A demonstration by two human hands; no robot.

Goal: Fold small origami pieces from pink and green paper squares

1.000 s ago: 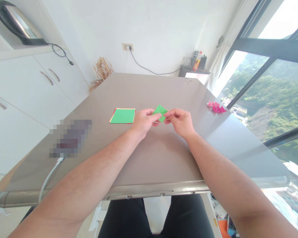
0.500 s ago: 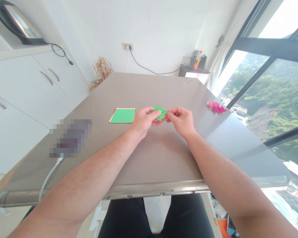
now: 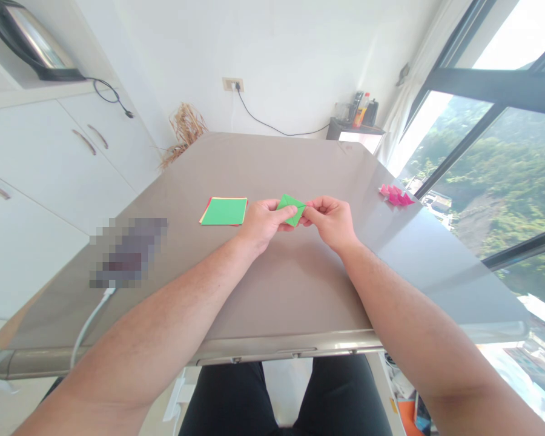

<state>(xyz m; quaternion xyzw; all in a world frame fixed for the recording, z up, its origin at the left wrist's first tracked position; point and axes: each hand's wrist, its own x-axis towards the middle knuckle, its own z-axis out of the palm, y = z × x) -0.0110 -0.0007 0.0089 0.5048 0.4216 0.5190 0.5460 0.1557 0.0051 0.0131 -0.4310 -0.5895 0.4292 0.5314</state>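
A small folded piece of green paper, diamond-shaped with a crease line, is held above the middle of the table. My left hand grips it from the left, thumb lying across its face and fingers beneath. On the other side, my right hand pinches its right corner between thumb and fingertips. Left of my hands lies a stack of square coloured paper, green on top, with red and yellow edges showing.
Several pink folded paper pieces sit near the table's right edge by the window. A blurred-out object with a white cable lies on the left of the grey table.
My left thumb has shifted slightly right over the green paper, and the paper's upper left part shows more. My right hand keeps its pinch at the corner.
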